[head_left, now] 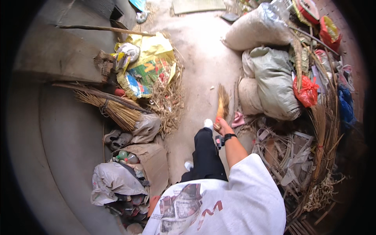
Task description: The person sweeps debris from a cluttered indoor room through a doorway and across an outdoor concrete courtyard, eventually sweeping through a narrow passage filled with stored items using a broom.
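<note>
My right hand (224, 127) is closed round the short handle of a small straw hand broom (223, 102). The broom's bristles point away from me, over the pale floor (197, 84). Above this hand a black band circles my wrist, and a small dark device (219, 141) sits beside it. A pink cloth (237, 119) lies on the floor just right of the hand. My left hand does not show.
White sacks (270, 80) and a red plastic bag (306, 91) line the right side, above a heap of sticks (274, 152). Leftward are a yellow printed sack (152, 58), loose straw (168, 102), a large bound broom (113, 109) and a cardboard box (154, 162) with bottles.
</note>
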The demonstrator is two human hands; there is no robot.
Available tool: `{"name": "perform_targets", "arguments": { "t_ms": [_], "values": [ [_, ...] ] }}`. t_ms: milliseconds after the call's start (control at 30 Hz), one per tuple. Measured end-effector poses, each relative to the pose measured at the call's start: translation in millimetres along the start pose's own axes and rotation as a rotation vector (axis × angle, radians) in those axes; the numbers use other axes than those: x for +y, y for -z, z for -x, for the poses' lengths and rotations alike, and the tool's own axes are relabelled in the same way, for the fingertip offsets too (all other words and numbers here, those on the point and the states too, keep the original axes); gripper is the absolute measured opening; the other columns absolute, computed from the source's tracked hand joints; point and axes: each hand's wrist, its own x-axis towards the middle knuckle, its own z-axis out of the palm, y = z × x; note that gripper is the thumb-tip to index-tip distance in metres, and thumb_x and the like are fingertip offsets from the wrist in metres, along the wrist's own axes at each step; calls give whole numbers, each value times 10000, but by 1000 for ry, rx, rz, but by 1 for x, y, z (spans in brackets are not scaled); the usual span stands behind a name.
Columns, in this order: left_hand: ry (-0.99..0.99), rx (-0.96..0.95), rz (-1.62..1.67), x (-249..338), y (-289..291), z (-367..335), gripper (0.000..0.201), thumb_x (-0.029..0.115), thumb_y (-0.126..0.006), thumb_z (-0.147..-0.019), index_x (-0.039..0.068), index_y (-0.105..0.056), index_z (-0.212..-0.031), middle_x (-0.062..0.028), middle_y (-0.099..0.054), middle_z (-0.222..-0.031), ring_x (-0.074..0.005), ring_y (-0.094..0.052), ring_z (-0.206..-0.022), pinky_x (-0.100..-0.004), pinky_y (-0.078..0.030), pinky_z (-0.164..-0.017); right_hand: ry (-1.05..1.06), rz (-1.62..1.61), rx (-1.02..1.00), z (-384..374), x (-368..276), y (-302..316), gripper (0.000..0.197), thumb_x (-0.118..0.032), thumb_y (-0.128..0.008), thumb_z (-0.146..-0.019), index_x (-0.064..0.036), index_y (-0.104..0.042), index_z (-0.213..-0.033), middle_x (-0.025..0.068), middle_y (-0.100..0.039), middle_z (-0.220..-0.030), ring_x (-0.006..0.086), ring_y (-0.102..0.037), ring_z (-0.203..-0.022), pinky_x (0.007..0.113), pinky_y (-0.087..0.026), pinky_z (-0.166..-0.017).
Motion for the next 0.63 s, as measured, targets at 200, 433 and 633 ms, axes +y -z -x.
{"name": "perform_targets", "arguments": {
  "t_ms": [200, 433, 633],
  "values": [
    [59, -74, 214, 305, -40, 7, 170, 121, -506, -827, -4, -560, -929, -71, -594, -743, -132, -560, -682, -247, -456, -637, -202, 184, 28, 14, -13, -113, 255, -283, -472, -846, -58, -390, -933, 80, -475, -610, 187, -492, -453, 298, -448, -390],
    [-53, -90, 379, 424, -27, -85, 153, 73, -471, -834, -11, -538, -942, -100, -590, -783, -148, -574, -701, -278, -482, -631, -336, 341, -223, 40, -121, -189, 300, -307, -463, -856, -31, -393, -951, 81, -520, -610, 139, -514, -451, 234, -463, -394],
    [163, -81, 368, 407, -16, -152, 188, 129, -575, -782, 8, -563, -926, -121, -599, -738, -178, -582, -637, -270, -487, -625, -221, 393, -286, 67, -213, -239, 343, -305, -460, -856, -43, -417, -1073, 102, -532, -603, 164, -537, -467, 231, -466, -392]
  ]
}}
